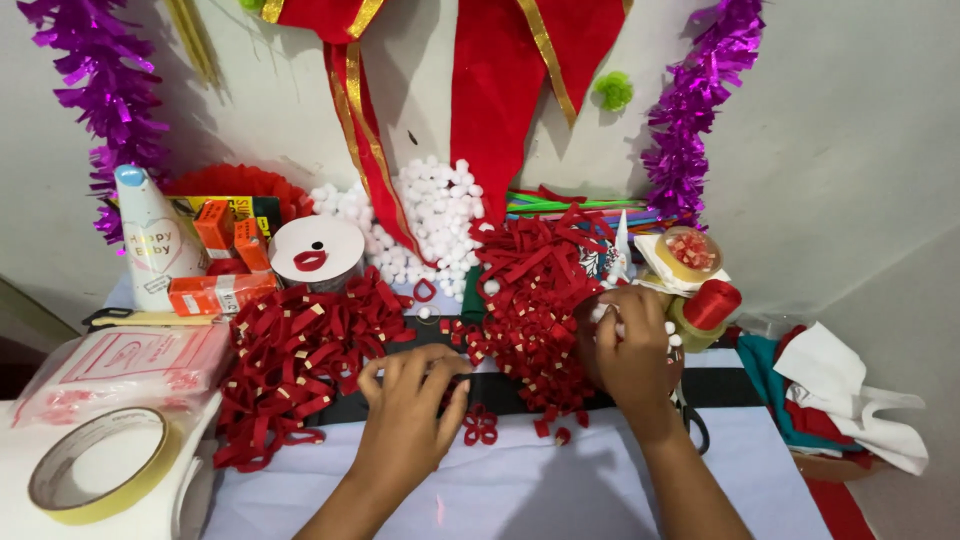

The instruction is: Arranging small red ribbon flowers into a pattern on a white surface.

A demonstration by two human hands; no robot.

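Left hand (408, 400) lies palm down, fingers curled forward, forearm angled in from below; right hand (632, 345) is raised further ahead, fingers bent inward, pinching.

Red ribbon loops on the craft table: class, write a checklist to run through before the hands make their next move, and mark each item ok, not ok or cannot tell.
1. Left hand is on the work, resting at the edge of the left heap of red ribbon loops: ok.
2. Right hand reaches the right heap of red ribbon loops and the small white pompoms: ok.
3. What the left fingers hold: cannot tell, hidden beneath the hand.
4. The two ribbon heaps are kept apart: ok, a gap shows between them.
5. Roll of yellow-edged tape lies within view at the near left: ok.
6. Black-handled scissors are free to grab: not ok, partly under the right wrist.
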